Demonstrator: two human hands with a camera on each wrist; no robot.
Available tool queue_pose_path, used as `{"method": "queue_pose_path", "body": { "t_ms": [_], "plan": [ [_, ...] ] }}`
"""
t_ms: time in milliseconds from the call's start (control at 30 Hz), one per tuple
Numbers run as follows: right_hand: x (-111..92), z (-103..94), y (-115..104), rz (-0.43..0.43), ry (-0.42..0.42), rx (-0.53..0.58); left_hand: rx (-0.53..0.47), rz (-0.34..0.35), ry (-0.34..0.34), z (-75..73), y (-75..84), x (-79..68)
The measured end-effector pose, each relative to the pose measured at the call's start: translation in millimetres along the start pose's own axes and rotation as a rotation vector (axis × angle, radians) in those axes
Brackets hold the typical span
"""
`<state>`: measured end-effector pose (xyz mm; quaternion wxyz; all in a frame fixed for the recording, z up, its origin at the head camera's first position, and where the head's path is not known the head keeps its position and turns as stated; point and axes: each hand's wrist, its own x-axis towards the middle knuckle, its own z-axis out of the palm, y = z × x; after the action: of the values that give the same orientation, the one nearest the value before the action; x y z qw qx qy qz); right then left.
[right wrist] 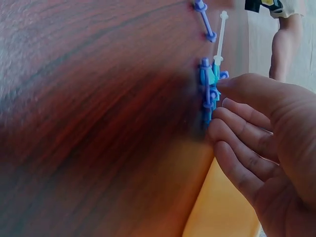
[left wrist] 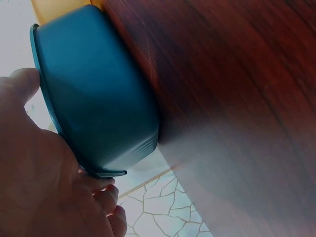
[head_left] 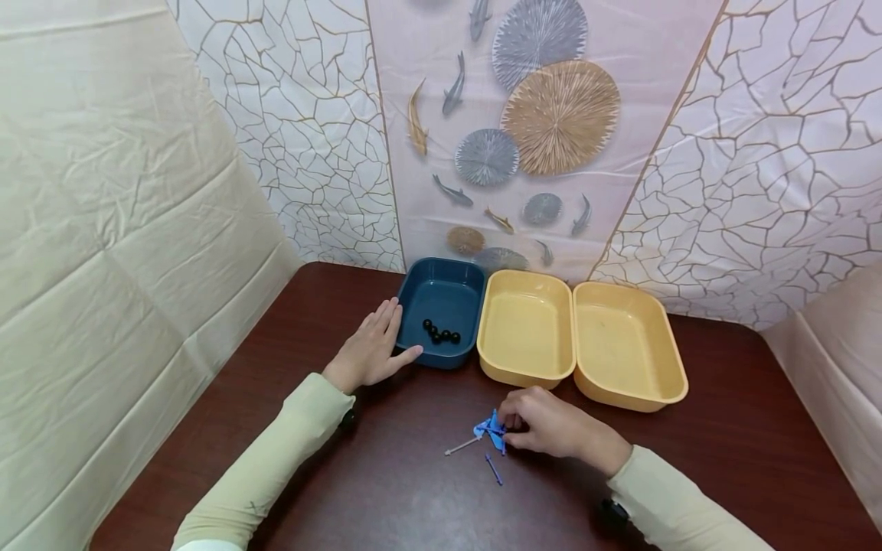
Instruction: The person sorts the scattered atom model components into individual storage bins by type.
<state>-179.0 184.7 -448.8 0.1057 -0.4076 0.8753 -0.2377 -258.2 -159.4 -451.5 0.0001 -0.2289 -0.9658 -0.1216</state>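
My left hand (head_left: 368, 348) lies along the left side and near corner of the dark blue tray (head_left: 441, 295), fingers stretched out and thumb (left wrist: 25, 81) at the rim. Several small black balls (head_left: 441, 334) sit inside that tray. On the table, my right hand (head_left: 551, 425) has its thumb and bent fingertips at a small pile of blue plastic sticks with knobbed ends (head_left: 491, 430), pinching at its edge. Its palm partly hides the pile. A grey knobbed stick (head_left: 462, 446) touches the pile's left side, and a loose blue-violet stick (head_left: 494, 469) lies nearer to me.
Right of the blue tray stand two yellow trays, the middle one (head_left: 527, 325) and the right one (head_left: 627, 344), side by side. All rest on a dark brown table (head_left: 386, 474). A patterned cloth (head_left: 331, 138) hangs behind the table.
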Motion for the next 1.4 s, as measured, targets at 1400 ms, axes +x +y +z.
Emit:
{"method": "queue_pose_path", "body": {
  "t_ms": [1400],
  "plan": [
    [2, 19.3, 1, -0.008, 0.103, -0.099, 0.006, -0.006, -0.013, -0.4, 1.6, 0.1]
  ]
}}
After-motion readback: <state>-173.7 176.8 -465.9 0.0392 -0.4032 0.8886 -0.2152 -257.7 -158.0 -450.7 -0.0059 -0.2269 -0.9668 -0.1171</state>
